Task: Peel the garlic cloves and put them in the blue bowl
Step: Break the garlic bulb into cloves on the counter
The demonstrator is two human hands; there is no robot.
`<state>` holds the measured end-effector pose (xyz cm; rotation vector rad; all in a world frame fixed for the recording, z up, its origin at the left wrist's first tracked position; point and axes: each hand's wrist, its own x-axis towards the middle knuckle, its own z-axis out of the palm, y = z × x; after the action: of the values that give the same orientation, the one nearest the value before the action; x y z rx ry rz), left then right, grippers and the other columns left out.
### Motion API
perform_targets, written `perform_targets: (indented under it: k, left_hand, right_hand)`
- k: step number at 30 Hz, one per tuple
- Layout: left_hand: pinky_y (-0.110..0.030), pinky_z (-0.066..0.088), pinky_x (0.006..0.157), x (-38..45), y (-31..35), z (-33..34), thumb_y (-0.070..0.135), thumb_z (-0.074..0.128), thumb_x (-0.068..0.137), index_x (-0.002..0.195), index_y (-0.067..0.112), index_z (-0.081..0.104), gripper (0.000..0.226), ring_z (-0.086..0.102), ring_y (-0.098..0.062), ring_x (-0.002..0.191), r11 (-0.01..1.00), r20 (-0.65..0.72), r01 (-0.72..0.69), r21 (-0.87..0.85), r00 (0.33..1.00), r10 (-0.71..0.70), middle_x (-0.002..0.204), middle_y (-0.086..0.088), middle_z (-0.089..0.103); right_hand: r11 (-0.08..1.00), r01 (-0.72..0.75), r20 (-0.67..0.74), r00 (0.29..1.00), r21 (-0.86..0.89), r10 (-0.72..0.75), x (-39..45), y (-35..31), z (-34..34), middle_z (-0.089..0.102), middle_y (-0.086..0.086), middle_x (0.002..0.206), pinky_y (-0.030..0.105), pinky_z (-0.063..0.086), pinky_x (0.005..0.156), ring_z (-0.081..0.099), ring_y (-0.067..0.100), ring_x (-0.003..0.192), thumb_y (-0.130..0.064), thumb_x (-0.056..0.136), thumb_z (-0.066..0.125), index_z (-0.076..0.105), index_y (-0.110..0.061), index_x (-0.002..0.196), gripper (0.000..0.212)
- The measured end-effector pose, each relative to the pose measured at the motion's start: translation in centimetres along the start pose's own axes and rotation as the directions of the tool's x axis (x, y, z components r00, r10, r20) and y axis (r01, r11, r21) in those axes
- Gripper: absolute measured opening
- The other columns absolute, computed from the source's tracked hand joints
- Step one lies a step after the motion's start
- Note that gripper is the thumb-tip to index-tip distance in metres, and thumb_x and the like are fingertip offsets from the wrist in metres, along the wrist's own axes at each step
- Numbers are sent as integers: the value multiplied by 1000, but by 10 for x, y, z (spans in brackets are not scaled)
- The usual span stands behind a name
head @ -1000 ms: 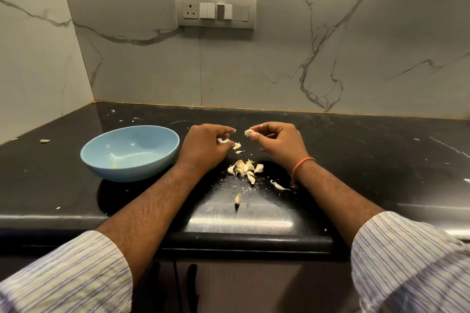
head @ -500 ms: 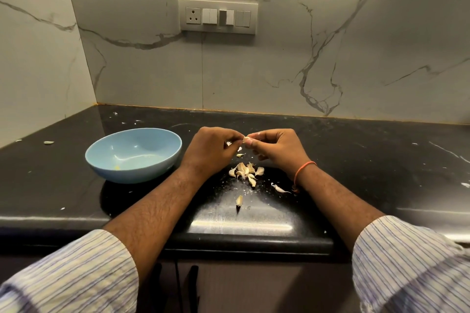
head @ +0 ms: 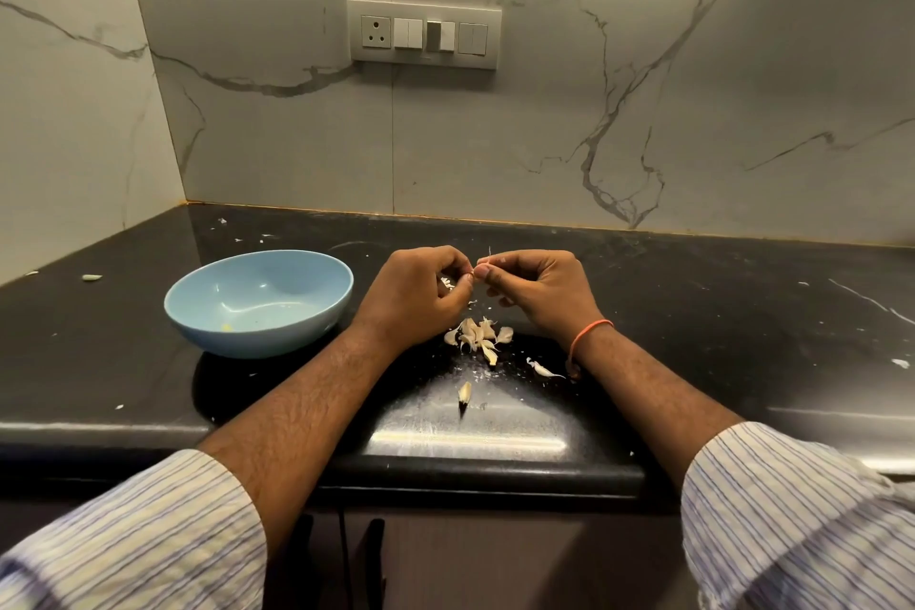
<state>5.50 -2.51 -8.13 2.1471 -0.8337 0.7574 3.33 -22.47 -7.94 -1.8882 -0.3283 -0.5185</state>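
Both hands, left [head: 416, 295] and right [head: 537, 292], have met, fingertips pinching one garlic clove [head: 479, 269] between them.

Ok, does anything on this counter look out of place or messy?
One stray garlic clove lies far left on the counter, well away from the pile of garlic skins below the hands. White flecks are scattered across the dark surface. The blue bowl holds only a small yellowish speck.
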Motion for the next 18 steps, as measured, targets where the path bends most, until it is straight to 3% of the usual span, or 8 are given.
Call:
perform_targets:
  k: [3,7,13,18]
  left_hand:
    - [-14,47,59,0,1,1,24,74,94,98,19,76,6,62,-5,57,999,15,12,-30,1000,-11,82,14,71]
    - [-13,45,58,0,2,1,23,73,95,96,20,75,4,60,-4,55,997,11,45,-66,999,-44,80,14,70]
    - [-36,64,72,5,-8,2,26,72,96,97,22,77,6,73,-6,70,976,-136,177,-124,972,-194,81,13,74]
    - [-45,67,71,3,-7,3,20,74,95,112,28,77,19,77,-21,69,939,14,225,-258,973,-229,98,13,78]
  right_hand:
    - [999,4,2,1000,35,-4,0,0,0,82,4,87,33,65,71,79,20,78,-20,87,85,83,-10,103,19]
    - [996,-22,26,999,85,20,0,1,0,81,7,85,34,64,72,76,18,74,-19,86,86,83,-10,101,18]
    - [982,-94,63,994,164,85,2,1,0,80,7,85,28,62,72,72,14,73,-16,90,82,82,-8,103,15]
    - [978,-97,77,993,185,84,3,2,-2,80,11,93,32,63,74,75,19,81,-12,94,77,78,-7,116,23]
